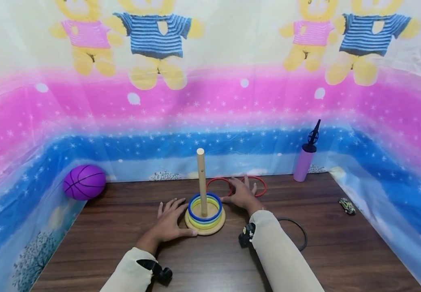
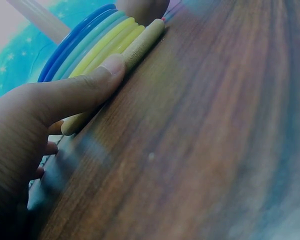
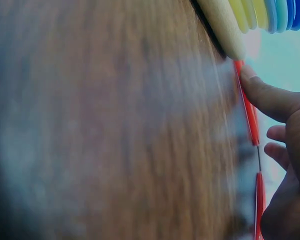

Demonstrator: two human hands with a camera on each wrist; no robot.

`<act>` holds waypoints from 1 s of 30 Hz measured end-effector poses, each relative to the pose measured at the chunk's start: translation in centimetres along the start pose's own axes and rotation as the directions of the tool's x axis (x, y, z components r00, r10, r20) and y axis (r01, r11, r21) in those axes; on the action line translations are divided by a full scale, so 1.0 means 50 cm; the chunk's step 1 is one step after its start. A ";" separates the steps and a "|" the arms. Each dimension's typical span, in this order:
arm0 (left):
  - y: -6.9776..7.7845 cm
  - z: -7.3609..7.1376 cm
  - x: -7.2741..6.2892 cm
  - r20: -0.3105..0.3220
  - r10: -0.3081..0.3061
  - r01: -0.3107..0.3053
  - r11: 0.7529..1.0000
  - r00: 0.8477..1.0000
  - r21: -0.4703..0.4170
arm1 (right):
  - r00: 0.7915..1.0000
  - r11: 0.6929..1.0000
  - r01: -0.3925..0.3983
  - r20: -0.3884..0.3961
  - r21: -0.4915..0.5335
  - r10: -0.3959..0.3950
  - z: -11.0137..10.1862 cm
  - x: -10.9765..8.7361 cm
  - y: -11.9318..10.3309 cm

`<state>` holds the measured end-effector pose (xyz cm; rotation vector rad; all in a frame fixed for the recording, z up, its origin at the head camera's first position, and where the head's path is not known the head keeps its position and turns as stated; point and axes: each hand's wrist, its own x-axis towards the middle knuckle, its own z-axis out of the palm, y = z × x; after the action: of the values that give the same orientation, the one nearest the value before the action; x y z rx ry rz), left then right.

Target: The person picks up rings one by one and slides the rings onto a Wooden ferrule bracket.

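Observation:
A wooden post (image 1: 201, 174) stands upright on a round wooden base (image 1: 204, 232). Stacked around the post are blue rings (image 2: 80, 36), pale green rings (image 2: 97, 46) and yellow rings (image 2: 102, 49), with blue on top. My left hand (image 1: 168, 223) is at the base's left side, its thumb touching the front edge and its other fingers spread outward. On the opposite side, my right hand (image 1: 244, 196) reaches over two red rings (image 1: 218, 179) lying flat behind it. Its thumb (image 3: 260, 90) points toward the base, right at one red ring, fingers loosely extended.
A purple basketball (image 1: 84, 182) sits at the table's back left. The pink hand pump (image 1: 303, 164) stands upright at the back right, and a small toy car (image 1: 347, 206) lies near the right edge. Beside my right forearm is a dark ring (image 1: 305, 235), partly hidden by the sleeve.

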<state>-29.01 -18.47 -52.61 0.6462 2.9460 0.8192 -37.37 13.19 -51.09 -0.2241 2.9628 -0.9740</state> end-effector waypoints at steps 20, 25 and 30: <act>0.001 0.003 0.004 -0.003 0.019 -0.019 1.000 1.000 -0.001 | 0.999 1.000 -0.011 -0.041 0.021 0.011 0.008 0.006 0.009; 0.000 0.005 0.003 -0.004 0.014 -0.014 1.000 1.000 0.004 | 0.995 1.000 -0.011 -0.095 0.017 0.012 0.014 0.006 0.016; 0.000 0.004 0.001 -0.005 0.017 -0.017 1.000 1.000 0.002 | 0.991 0.998 -0.009 -0.136 0.057 0.017 0.006 -0.007 0.019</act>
<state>-29.05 -18.33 -52.78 0.6711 2.9504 0.8203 -37.14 13.80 -51.91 -0.1429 3.0484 -1.1124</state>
